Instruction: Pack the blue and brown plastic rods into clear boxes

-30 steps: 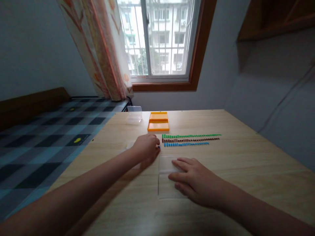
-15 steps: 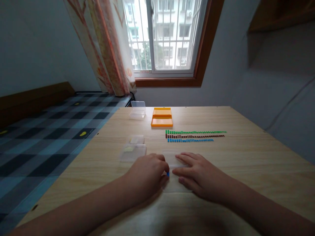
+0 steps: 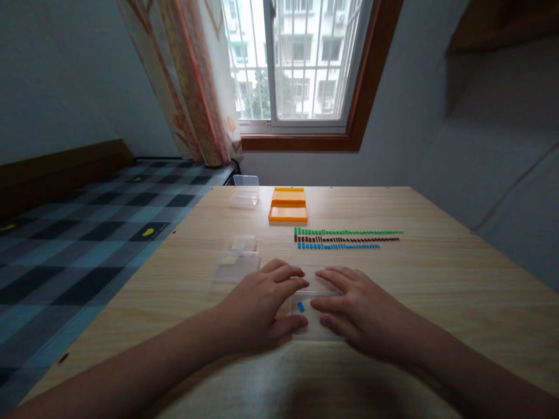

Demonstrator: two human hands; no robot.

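Note:
A small blue piece point(image 3: 301, 306) lies tilted in an open clear plastic box point(image 3: 312, 333) between my hands. My left hand point(image 3: 266, 302) is at the box's left side, thumb and fingers spread apart around the blue piece with nothing in them. On the right side of the box rests my right hand point(image 3: 349, 305), its fingers stretched out and apart. Beyond the hands run rows of small pieces: a green row point(image 3: 323, 231), a brown row point(image 3: 323, 239) and a blue row point(image 3: 323, 247).
An open orange case point(image 3: 288, 219) stands farther back. Left of it sits an open clear box point(image 3: 245, 199). Another clear box point(image 3: 236, 273) with a pale yellow patch lies beyond my left hand. A bed with a checked cover point(image 3: 100, 250) borders the table point(image 3: 437, 279) on the left.
My left hand has let go of the blue piece, which now lies in the clear box. Its fingers have opened and lifted slightly. The right hand has hardly moved.

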